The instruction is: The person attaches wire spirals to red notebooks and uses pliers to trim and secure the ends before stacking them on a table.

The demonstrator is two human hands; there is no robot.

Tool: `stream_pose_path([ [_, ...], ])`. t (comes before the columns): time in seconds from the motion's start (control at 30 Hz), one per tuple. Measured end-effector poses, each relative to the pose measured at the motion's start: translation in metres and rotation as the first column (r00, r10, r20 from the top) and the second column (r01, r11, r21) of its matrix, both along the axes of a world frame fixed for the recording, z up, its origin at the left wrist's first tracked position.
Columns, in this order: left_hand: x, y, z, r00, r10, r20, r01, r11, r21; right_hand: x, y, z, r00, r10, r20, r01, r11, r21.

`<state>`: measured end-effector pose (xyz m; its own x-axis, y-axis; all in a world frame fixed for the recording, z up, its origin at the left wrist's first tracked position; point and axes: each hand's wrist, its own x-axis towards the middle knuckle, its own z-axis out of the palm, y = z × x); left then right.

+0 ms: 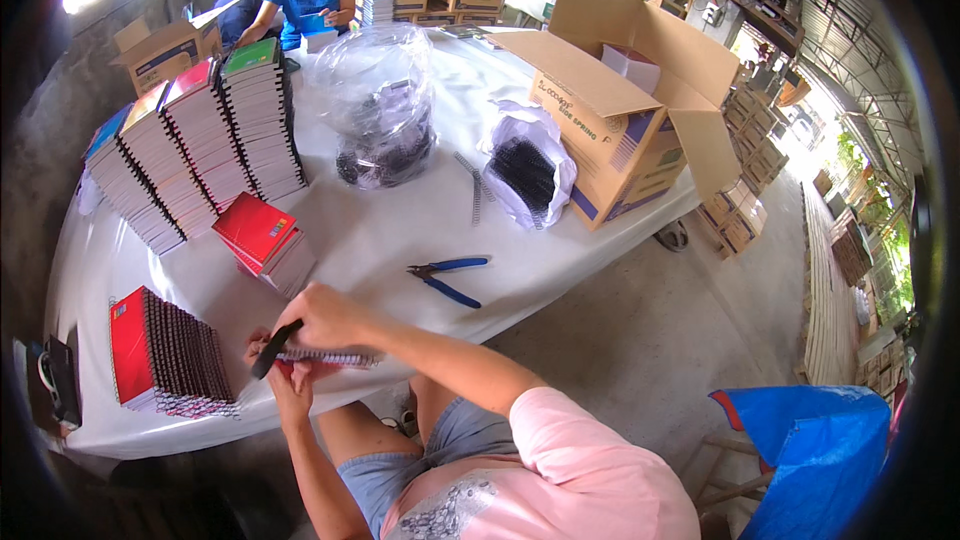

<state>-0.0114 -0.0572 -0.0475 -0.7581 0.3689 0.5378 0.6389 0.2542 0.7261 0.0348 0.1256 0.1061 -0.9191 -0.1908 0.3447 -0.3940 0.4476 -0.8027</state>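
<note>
At the near edge of the table, my left hand (290,388) is closed around a notebook (325,370) with a bit of red cover and a row of coils along its upper edge. My right hand (325,318) is bent over the same edge, fingers curled. From its fingers a dark, curved strip-like object (275,350) slants down toward the left hand; its kind cannot be made out. Just beyond lies a small stack of red-covered books (265,240). To the left is a stack of red spiral-bound notebooks (165,355). Blue-handled cutting pliers (450,278) rest on the white tablecloth (370,240).
Tall stacks of bound notebooks (200,140) line the far left. Clear plastic (375,110) and white (525,165) bags hold black coils, with loose coils (475,185) between them. An open carton (620,130) stands at right. A person in blue (310,0) works across the table.
</note>
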Motion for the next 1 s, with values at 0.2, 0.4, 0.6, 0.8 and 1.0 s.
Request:
stream_pose_path([
  [0.2, 0.017, 0.028, 0.048, 0.971, -0.073, 0.226, -0.037, 0.892, 0.450, -0.011, 0.115, -0.049, 0.775, -0.513, -0.369, 0.627, 0.696, 0.350],
  [0.4, 0.038, 0.043, 0.086, 0.893, -0.182, 0.411, -0.226, 0.610, 0.760, 0.056, 0.172, -0.046, 0.835, -0.545, -0.077, 0.488, 0.667, 0.564],
  [0.6, 0.050, 0.028, 0.078, 0.825, -0.173, 0.538, -0.355, 0.582, 0.732, 0.115, 0.095, -0.069, 0.693, -0.695, -0.194, 0.545, 0.328, 0.772],
  [0.8, 0.051, 0.041, 0.083, 0.853, -0.223, 0.472, -0.315, 0.502, 0.806, 0.120, 0.088, -0.073, 0.640, -0.719, -0.273, 0.707, 0.412, 0.575],
  [1.0, 0.059, 0.031, 0.092, 0.928, -0.070, 0.366, -0.246, 0.623, 0.743, 0.114, -0.011, 0.010, 0.847, -0.488, -0.212, 0.532, 0.790, 0.305],
])
